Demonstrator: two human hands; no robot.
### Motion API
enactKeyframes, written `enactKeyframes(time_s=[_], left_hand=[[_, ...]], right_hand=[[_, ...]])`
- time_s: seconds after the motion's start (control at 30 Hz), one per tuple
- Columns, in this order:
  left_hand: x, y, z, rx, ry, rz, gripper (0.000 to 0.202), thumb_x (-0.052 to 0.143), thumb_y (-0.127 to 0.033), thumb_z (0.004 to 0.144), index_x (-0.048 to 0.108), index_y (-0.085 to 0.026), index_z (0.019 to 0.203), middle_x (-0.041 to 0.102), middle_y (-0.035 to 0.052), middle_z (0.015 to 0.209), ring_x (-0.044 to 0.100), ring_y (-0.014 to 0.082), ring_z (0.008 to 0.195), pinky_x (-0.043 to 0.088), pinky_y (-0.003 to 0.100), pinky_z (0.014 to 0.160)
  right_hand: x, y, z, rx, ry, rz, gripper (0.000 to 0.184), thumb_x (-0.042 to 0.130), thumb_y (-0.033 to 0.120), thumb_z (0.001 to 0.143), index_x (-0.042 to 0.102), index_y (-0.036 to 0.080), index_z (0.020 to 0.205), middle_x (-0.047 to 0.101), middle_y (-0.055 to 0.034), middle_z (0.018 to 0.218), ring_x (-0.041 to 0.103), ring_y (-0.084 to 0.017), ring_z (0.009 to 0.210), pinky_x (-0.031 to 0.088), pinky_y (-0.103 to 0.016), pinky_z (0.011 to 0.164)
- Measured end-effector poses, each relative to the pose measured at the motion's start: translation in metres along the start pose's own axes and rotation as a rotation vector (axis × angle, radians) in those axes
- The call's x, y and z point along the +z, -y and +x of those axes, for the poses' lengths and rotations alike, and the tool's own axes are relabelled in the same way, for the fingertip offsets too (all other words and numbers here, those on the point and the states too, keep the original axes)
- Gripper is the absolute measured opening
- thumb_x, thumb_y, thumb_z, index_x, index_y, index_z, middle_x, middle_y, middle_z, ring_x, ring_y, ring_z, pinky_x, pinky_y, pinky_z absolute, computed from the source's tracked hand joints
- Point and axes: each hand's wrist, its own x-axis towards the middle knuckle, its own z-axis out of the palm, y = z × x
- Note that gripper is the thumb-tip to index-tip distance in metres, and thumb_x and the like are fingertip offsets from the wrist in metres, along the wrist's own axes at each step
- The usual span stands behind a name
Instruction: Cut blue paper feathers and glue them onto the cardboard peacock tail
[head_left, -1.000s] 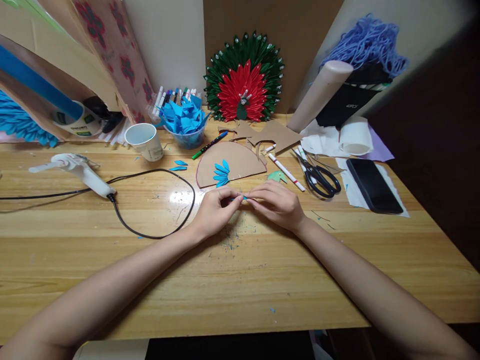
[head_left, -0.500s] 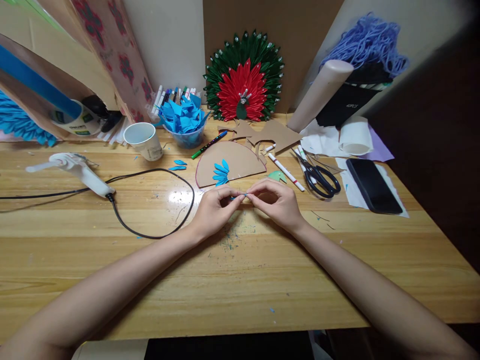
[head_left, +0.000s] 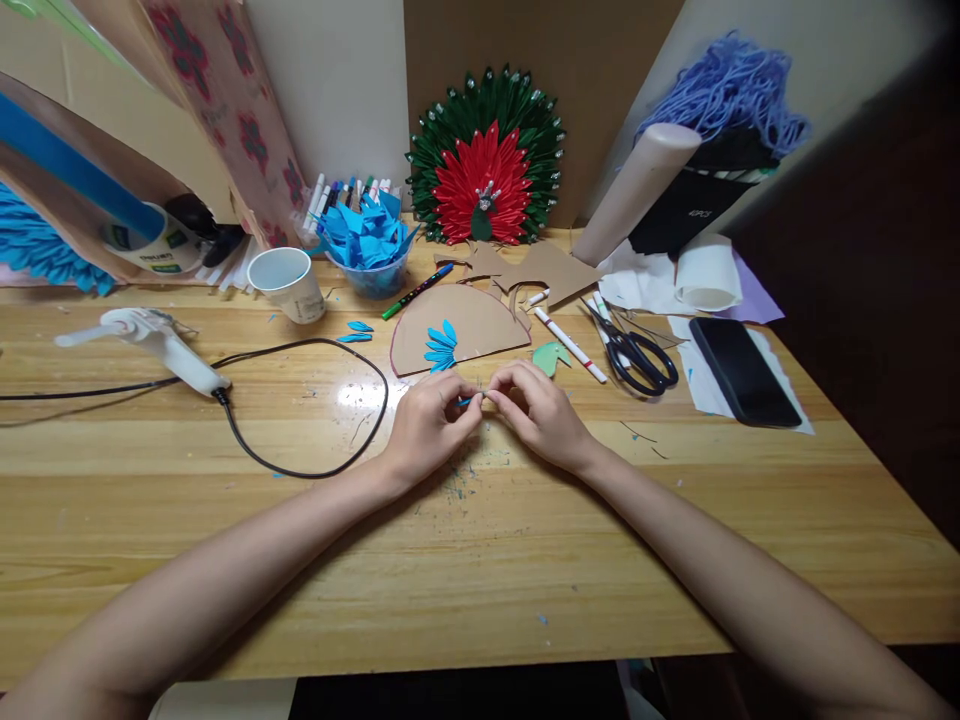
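My left hand (head_left: 429,415) is closed in a pinch on a small blue fabric petal (head_left: 465,402), mostly covered by the fingers. At the petal's end my right hand (head_left: 541,412) pinches too, its fingertips almost meeting the left ones. Just beyond them lies a cardboard half-disc (head_left: 480,320) with a purple-marked edge. A fan of blue petals (head_left: 441,345) sits at its straight lower edge. Two loose blue petals (head_left: 355,337) lie left of it. Close to my right hand is a green paper bird-head shape (head_left: 550,357).
A white glue gun (head_left: 161,350) with a looping black cord (head_left: 386,400) lies at left, near a paper cup (head_left: 287,285) and a bowl of blue scraps (head_left: 369,245). Scissors (head_left: 637,360), markers (head_left: 570,345) and a phone (head_left: 745,372) are at right. A green-and-red peacock (head_left: 485,160) stands behind.
My fingertips have shifted slightly left and the right hand has drawn a little lower. More of the green paper shape and of the blue petal shows now.
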Motion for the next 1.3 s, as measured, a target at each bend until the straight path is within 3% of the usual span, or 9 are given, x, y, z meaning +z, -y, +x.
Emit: enactKeyframes(time_s=[0.33,0.53,0.7,0.87,1.07,1.2,1.3], left_hand=[[0.000,0.001,0.002,-0.045,0.075,-0.055,0.013,0.054,-0.022,0.082,0.063,-0.015,0.076,0.061,0.0025,0.070,0.051,0.0119,0.062,0.039,0.023,0.057],[-0.001,0.001,0.003,-0.053,0.092,-0.049,0.018,0.049,-0.023,0.088,0.066,-0.017,0.090,0.066,0.0054,0.085,0.058,0.0161,0.080,0.044,0.029,0.074],[-0.001,0.001,0.003,-0.128,0.028,-0.001,0.018,0.050,-0.025,0.089,0.064,-0.016,0.095,0.065,0.0066,0.090,0.058,0.0173,0.085,0.044,0.031,0.078],[-0.001,0.003,0.004,-0.199,-0.007,-0.121,0.015,0.052,-0.024,0.087,0.063,-0.016,0.093,0.066,0.0054,0.090,0.059,0.0146,0.077,0.045,0.027,0.070],[-0.001,0.002,0.000,-0.080,-0.040,0.062,0.015,0.049,-0.021,0.089,0.059,-0.018,0.099,0.064,0.0051,0.090,0.057,0.0152,0.077,0.044,0.029,0.072],[0.001,0.000,-0.003,-0.003,-0.044,0.377,0.018,0.045,-0.020,0.090,0.058,-0.017,0.103,0.063,0.0072,0.091,0.056,0.0201,0.086,0.040,0.032,0.074],[0.002,0.000,-0.003,0.047,-0.024,0.511,0.020,0.043,-0.021,0.091,0.059,-0.017,0.102,0.063,0.0071,0.088,0.055,0.0212,0.084,0.037,0.032,0.070]], right_hand=[[0.001,-0.004,0.000,0.006,0.042,-0.053,0.009,0.041,0.017,0.090,0.045,0.021,0.084,0.053,-0.0054,0.079,0.050,-0.020,0.077,0.042,-0.033,0.068],[0.002,-0.008,0.000,0.037,0.025,-0.060,0.008,0.043,0.019,0.090,0.046,0.020,0.084,0.053,-0.0054,0.079,0.050,-0.020,0.077,0.042,-0.034,0.070],[-0.002,-0.010,0.000,0.074,-0.012,-0.051,0.006,0.049,0.021,0.089,0.050,0.020,0.083,0.054,-0.0038,0.077,0.051,-0.019,0.074,0.043,-0.033,0.068],[-0.001,-0.007,0.000,0.053,-0.042,-0.063,0.005,0.049,0.022,0.089,0.050,0.021,0.084,0.054,-0.0046,0.080,0.052,-0.019,0.076,0.044,-0.034,0.068],[-0.002,-0.009,0.000,0.054,-0.043,-0.072,0.004,0.050,0.021,0.086,0.052,0.021,0.090,0.056,-0.0048,0.083,0.055,-0.019,0.077,0.047,-0.034,0.069],[-0.005,0.003,-0.003,-0.103,-0.181,-0.168,0.033,0.053,0.020,0.082,0.048,0.023,0.114,0.059,-0.0096,0.106,0.054,-0.026,0.101,0.044,-0.044,0.086],[0.003,0.026,-0.008,-0.377,-0.036,-0.226,0.050,0.050,0.021,0.084,0.037,0.023,0.132,0.059,-0.0087,0.120,0.050,-0.023,0.116,0.038,-0.045,0.100]])
